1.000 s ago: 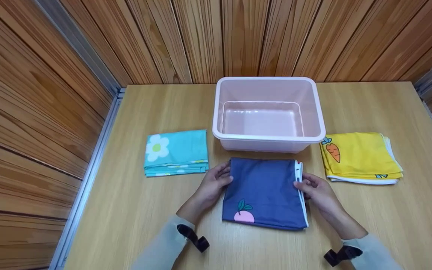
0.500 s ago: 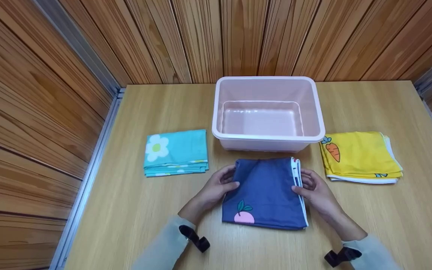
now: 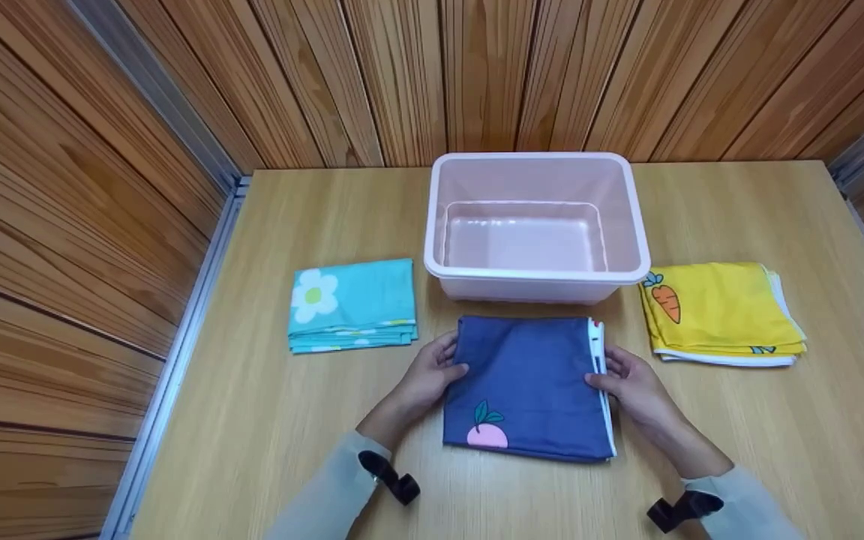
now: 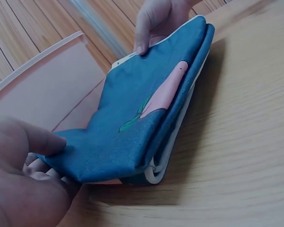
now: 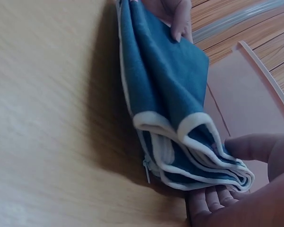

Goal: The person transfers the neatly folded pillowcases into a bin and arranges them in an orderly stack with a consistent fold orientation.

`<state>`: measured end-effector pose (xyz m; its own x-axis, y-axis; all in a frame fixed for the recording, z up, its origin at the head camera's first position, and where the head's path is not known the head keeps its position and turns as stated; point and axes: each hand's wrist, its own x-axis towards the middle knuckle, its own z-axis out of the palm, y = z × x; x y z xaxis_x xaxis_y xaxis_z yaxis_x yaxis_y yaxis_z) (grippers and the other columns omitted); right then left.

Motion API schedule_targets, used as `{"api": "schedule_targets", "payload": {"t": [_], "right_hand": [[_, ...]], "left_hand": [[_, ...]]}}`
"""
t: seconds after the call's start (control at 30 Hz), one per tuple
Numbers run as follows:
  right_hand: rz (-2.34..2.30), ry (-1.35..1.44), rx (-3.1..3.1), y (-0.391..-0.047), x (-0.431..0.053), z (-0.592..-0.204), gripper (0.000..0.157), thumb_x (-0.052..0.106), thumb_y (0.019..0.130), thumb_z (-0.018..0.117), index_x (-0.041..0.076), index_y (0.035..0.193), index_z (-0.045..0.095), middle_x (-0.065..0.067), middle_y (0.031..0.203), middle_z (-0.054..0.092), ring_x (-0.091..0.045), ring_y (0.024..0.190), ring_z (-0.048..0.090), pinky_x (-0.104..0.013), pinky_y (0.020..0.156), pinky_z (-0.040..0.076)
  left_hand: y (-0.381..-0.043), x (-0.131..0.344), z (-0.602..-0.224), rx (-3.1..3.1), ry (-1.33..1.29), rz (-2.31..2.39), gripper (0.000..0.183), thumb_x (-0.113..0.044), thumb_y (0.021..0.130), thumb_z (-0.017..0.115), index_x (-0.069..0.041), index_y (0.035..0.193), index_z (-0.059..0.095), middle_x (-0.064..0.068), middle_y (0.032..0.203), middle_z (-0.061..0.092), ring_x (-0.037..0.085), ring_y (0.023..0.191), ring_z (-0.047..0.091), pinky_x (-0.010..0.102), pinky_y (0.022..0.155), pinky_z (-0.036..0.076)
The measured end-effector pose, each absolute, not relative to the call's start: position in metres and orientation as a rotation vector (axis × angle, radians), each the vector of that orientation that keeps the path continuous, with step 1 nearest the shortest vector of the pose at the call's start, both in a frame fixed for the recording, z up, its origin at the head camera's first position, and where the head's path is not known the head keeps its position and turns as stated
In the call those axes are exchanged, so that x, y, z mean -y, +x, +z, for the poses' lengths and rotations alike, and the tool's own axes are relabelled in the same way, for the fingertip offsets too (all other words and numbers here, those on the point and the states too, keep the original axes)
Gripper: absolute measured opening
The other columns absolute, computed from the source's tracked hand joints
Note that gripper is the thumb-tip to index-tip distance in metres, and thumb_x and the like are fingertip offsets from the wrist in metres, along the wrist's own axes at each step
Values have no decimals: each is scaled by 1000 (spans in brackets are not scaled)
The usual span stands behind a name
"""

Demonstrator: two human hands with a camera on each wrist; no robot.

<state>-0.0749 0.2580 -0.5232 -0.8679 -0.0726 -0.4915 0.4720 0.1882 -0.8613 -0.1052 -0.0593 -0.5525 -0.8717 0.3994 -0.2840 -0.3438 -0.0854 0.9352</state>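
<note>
A folded dark blue cloth with a pink fruit print and white edging lies in front of the tub. My left hand pinches its left side, thumb on top and fingers underneath. Opposite, my right hand grips the white-edged right side the same way. Seen from the left wrist, the cloth is raised at the held corner, showing folded layers beneath. The right wrist view shows the stacked white edges of the cloth between thumb and fingers, with a small pull tab hanging from them.
Behind the blue cloth stands a pale pink plastic tub, with nothing in it. A folded turquoise cloth with a white flower lies left, a folded yellow cloth with a carrot print right. Wood-panelled walls enclose the wooden table.
Both hands drew the far part of the blue cloth slightly inward half a second ago, and its sides have since spread back out. The tub and other cloths stay put.
</note>
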Motion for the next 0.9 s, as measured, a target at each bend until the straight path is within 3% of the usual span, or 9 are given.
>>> {"api": "schedule_targets", "payload": {"t": [0.1,0.17,0.33,0.47,0.6,0.7,0.77,0.83,0.9], "right_hand": [[-1756,374,-2035,-74,-258,-523,72,2,97,62,-15,154,21,-34,149,43,-9,111,59,-17,87,51],[-1783,380,-2035,-74,-258,-524,68,-1,97,61,-14,153,25,-30,142,52,-7,106,60,-18,86,52],[-1872,366,-2032,-72,-258,-525,58,-6,94,59,-14,146,34,-12,121,64,-7,98,61,-21,85,52],[-1901,358,-2044,-72,-260,-526,59,-8,93,60,-14,147,35,-5,118,64,-5,99,59,-20,86,51],[-1886,342,-2091,-73,-263,-526,63,-7,95,57,-9,153,31,-12,132,59,-4,107,56,-16,91,47],[-1832,309,-2146,-73,-263,-526,64,-4,100,53,-4,158,24,-20,150,44,-15,130,47,-27,111,39],[-1804,281,-2172,-72,-262,-526,63,-1,103,50,-1,159,21,-23,157,35,-23,139,38,-31,116,32],[-1791,252,-2190,-70,-261,-526,58,2,105,47,1,157,20,-22,158,32,-29,144,30,-34,118,26],[-1813,218,-2193,-68,-260,-528,53,3,107,44,2,154,21,-21,158,31,-29,143,30,-25,112,28]], "left_hand": [[-106,59,-555,-1703,83,2037,55,13,98,44,3,152,40,18,149,52,29,138,49,41,114,39],[-106,59,-555,-1712,77,2048,52,14,98,41,3,150,43,18,145,56,28,135,53,41,112,42],[-107,59,-556,-1761,44,2064,48,15,98,37,1,141,51,14,136,62,24,128,57,40,111,43],[-105,59,-555,-1814,20,2048,45,15,98,37,-2,135,56,10,131,65,22,124,59,42,111,43],[-105,57,-554,-1861,13,2050,41,12,98,41,-1,133,58,11,130,65,22,124,59,42,111,43],[-105,56,-555,-1879,20,2048,39,9,100,42,-1,134,59,10,132,63,22,127,56,42,113,41],[-105,56,-555,-1895,43,2032,37,6,102,42,-3,134,58,9,133,62,21,129,53,42,115,38],[-105,57,-554,-1912,73,2014,35,2,105,42,-5,135,57,8,135,60,21,131,51,43,117,35],[-105,57,-554,-1929,103,2002,35,-3,108,40,-7,139,53,6,139,57,20,134,48,44,118,33]]}}
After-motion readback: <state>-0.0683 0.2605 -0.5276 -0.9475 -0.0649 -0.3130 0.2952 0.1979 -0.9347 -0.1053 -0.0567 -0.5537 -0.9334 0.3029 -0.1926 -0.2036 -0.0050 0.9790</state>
